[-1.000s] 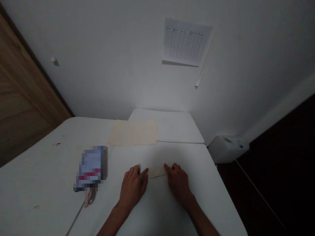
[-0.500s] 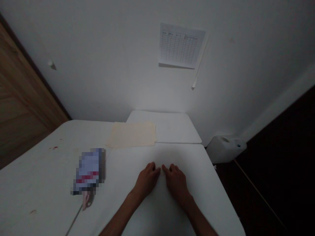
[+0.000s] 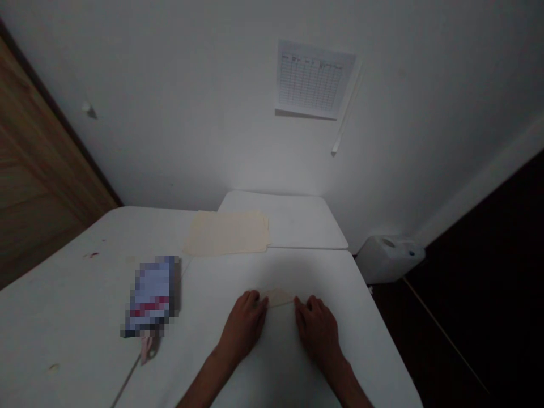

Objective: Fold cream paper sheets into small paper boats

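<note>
A small cream paper strip (image 3: 278, 297), probably folded, lies flat on the white table (image 3: 63, 300) between my hands. My left hand (image 3: 243, 326) rests on the table with its fingertips at the strip's left end. My right hand (image 3: 317, 331) sits the same way at the right end, and neither hand lifts the strip. To the left lies a blurred blue-and-white packet with a red band (image 3: 152, 294), with a small pink item (image 3: 147, 348) at its near end. A larger cream paper sheet or folder (image 3: 226, 233) lies farther ahead.
A second white table (image 3: 289, 218) abuts the far edge. A printed grid sheet (image 3: 314, 79) hangs on the white wall. A wooden door or panel (image 3: 38, 136) stands left. A white plastic jerrycan (image 3: 389, 258) sits on the dark floor beyond the right edge.
My hands have moved apart and slightly nearer me. The paper strip, hidden between them half a second ago, shows again. The larger sheet and packet stay in place.
</note>
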`<state>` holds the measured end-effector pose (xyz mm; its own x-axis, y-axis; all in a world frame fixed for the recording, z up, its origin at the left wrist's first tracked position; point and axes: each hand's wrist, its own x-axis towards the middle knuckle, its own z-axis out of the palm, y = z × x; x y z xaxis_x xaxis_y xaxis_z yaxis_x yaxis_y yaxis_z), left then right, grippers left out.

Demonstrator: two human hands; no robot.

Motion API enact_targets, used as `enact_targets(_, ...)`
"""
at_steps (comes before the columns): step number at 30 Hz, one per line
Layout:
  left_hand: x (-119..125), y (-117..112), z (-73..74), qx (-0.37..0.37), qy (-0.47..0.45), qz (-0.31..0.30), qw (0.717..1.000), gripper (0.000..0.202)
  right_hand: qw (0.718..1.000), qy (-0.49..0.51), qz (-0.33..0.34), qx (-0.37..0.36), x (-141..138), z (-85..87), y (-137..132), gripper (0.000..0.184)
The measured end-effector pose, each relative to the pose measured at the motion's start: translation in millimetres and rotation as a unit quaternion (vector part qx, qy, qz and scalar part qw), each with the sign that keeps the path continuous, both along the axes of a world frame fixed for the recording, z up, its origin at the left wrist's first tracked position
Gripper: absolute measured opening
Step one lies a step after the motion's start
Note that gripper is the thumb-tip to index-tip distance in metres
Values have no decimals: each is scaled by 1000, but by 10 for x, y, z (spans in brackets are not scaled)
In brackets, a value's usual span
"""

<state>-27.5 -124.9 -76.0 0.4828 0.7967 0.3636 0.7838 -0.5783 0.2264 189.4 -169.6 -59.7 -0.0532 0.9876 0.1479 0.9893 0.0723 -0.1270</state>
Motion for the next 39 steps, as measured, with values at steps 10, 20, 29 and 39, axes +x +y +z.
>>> enact_targets(10,-224,-24,39,-1,-41,-18,999,30,997,43,46,31,-365,242,403,27)
enact_targets(20,-202,53,33,-2,-18,-40,999,34,980,49,186,-52,-561,233,561,37)
enact_targets(29,-193,-75,102,2,54,29,998,36,983,7,170,-68,-593,238,564,38)
enact_targets(39,-441,-317,109,10,83,67,994,35,985,18,163,-52,-595,147,536,41)
